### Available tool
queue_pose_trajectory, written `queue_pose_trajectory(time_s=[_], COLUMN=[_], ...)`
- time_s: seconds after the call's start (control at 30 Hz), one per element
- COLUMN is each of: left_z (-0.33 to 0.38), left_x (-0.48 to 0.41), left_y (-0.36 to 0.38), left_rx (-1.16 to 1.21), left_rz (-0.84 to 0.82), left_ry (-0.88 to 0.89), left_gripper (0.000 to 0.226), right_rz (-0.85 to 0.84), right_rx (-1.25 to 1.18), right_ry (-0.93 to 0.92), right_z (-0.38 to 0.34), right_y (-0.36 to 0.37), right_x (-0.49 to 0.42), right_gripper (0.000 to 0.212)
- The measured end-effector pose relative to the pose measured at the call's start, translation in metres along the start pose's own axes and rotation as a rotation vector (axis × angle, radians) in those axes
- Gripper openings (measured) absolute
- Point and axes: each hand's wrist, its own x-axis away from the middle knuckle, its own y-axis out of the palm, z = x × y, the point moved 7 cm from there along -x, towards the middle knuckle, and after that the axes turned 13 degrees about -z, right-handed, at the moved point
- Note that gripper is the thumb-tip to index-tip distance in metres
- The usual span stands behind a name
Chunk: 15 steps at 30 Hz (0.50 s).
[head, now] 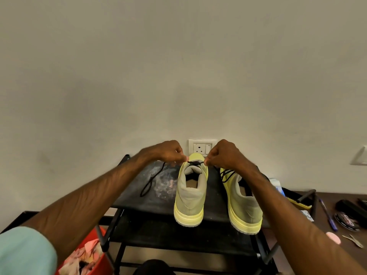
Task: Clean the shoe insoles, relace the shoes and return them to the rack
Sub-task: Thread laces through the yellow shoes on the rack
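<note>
Two pale yellow-green shoes stand heel-toward-me on the top shelf of a black rack (pixel 139 201). The left shoe (pixel 189 195) has a black lace (pixel 195 162) stretched across its top eyelets. My left hand (pixel 168 152) pinches one end of that lace at the shoe's left side, and the loose tail (pixel 151 180) trails down over the shelf. My right hand (pixel 224 153) pinches the other end at the shoe's right side. The right shoe (pixel 243 209) is laced in black and partly hidden by my right forearm.
A wall socket (pixel 200 148) sits behind the shoes. A red bin (pixel 99 261) of rags stands at the lower left. On the brown table to the right lie a brush (pixel 294 199), a blue pen (pixel 327 214), a polish tin (pixel 346 220), a pink eraser (pixel 333 237) and small scissors (pixel 354 240).
</note>
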Motion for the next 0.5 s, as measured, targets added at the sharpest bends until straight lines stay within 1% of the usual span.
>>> queue_pose_trajectory(time_s=[0.03, 0.1, 0.17, 0.27, 0.37, 0.4, 0.5], left_z=[0.003, 0.009, 0.014, 0.021, 0.026, 0.029, 0.038], left_x=[-0.001, -0.001, -0.003, -0.008, -0.008, -0.007, -0.005], left_y=[-0.002, -0.005, -0.006, -0.004, -0.001, -0.001, -0.002], left_rx=[0.018, 0.075, 0.066, 0.026, -0.005, -0.022, -0.064], left_rz=[0.009, 0.041, 0.051, 0.002, -0.008, 0.020, 0.150], left_ry=[-0.037, -0.115, -0.153, -0.130, -0.095, -0.070, -0.008], left_gripper=[0.029, 0.031, 0.029, 0.033, 0.039, 0.038, 0.026], right_rz=[-0.016, -0.059, -0.124, -0.161, -0.175, -0.186, -0.226], right_rx=[-0.003, -0.007, -0.045, -0.124, -0.159, -0.146, -0.105], right_ry=[-0.020, -0.039, -0.003, 0.058, 0.035, 0.016, -0.031], right_z=[-0.005, -0.017, -0.025, -0.032, -0.038, -0.041, -0.045], right_y=[-0.003, -0.007, -0.007, -0.006, -0.007, -0.007, -0.005], right_x=[-0.001, -0.003, -0.006, -0.012, -0.015, -0.016, -0.016], right_gripper=[0.005, 0.015, 0.025, 0.029, 0.030, 0.029, 0.022])
